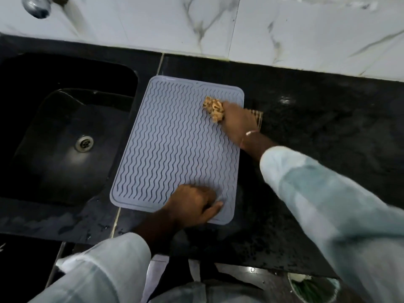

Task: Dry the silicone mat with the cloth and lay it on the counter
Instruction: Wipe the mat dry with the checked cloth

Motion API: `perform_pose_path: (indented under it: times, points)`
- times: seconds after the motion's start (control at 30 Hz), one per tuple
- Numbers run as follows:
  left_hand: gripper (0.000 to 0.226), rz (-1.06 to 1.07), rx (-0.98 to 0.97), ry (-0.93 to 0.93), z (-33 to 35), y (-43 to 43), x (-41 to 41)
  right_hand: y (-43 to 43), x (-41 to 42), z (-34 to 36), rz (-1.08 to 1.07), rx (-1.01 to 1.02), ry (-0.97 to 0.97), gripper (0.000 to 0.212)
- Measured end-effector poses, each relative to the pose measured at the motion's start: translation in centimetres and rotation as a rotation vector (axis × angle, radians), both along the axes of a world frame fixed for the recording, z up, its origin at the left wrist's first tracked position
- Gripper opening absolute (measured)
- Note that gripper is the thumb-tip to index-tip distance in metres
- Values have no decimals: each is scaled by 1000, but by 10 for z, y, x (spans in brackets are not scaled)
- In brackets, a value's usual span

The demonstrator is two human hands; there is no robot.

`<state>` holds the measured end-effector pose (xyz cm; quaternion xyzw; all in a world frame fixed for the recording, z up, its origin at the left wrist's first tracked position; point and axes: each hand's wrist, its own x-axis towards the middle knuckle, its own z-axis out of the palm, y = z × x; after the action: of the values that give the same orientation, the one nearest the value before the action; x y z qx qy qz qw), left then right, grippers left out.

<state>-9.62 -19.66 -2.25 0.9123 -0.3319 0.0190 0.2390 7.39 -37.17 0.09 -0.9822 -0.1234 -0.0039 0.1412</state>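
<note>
Gripping nothing, the left hand point(192, 204) rests curled on the near edge of the silicone mat point(177, 147), knuckles up and fingers folded down against the ribbed surface, the thumb lying along the near right border. It reads as a pin: pressing that corner to the counter point(306, 127) so the mat does not slide while the other hand rubs. Whether any fingertip hooks under the edge cannot be told.

That grey mat lies flat on the black counter, just right of the sink point(61, 127); its left edge runs close beside the sink's rim. Its wavy ridges face up, so the side being dried is the one exposed. Lying flat gives the cloth a firm backing to push against.

Farther off, the right hand point(237, 124) is closed over the cloth point(214, 109), a tan, patterned wad bunched in the fingers and pressed onto the mat's far right corner. A loose end of the fabric seems to trail out past the hand onto the counter beyond the mat's right edge. Bunching keeps a thick pad under the fingers for soaking water out of the grooves.

Wet specks glisten on the counter near the front edge and around the mat, so the drying step looks in progress, with the mat already lying where it probably belongs.
</note>
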Motion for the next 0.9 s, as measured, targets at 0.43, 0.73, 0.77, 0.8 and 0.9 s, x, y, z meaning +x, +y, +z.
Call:
perform_pose_path:
  times: [0.43, 0.73, 0.77, 0.8, 0.9]
  points:
    - [63, 166, 255, -3, -20, 0, 22, 7, 13, -30, 134, -129, -131, 36]
    - [78, 130, 304, 123, -12, 1, 26, 17, 85, 4, -84, 14, -3, 31]
    - [79, 137, 291, 127, -13, 1, 28, 21, 62, 4, 10, 87, -28, 32]
    - [80, 145, 278, 139, -14, 0, 28, 26, 31, 1, 126, 80, -38, 35]
    - [84, 161, 252, 191, -13, -1, 32, 24, -41, -20, 271, -123, -12, 40]
